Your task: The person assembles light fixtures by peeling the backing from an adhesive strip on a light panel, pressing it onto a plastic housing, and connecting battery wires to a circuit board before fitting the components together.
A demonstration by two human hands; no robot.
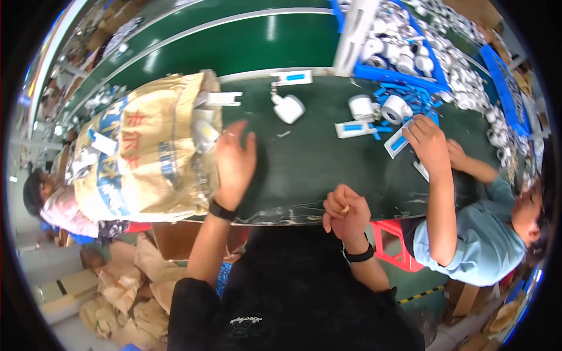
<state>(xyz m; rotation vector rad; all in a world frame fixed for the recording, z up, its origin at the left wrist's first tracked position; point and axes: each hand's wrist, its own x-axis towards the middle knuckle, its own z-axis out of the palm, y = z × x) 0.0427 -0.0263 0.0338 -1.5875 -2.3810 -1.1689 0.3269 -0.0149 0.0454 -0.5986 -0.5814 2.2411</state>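
Observation:
My left hand [235, 161] is open, its fingers apart, beside the mouth of a large tan woven sack [158, 146] lying on the dark green table [304, 161]. Clear plastic-wrapped white parts [205, 131] show in that mouth. A flat white piece with notched ends [222, 99] sticks out above my fingers. Over the table's near edge, my right hand [346, 212] is closed loosely, with a yellowish band on one finger and nothing visible in its grip. Farther off lie a white round fitting [289, 109] and a white piece with a blue strip [294, 77].
At the right, a co-worker's hand [426, 140] holds a white piece with a blue strip [398, 143]. White cylindrical fittings [362, 107] and blue strips [413, 96] lie beyond. A blue bin [404, 77] holds many white fittings. A red stool [393, 245] stands below the table.

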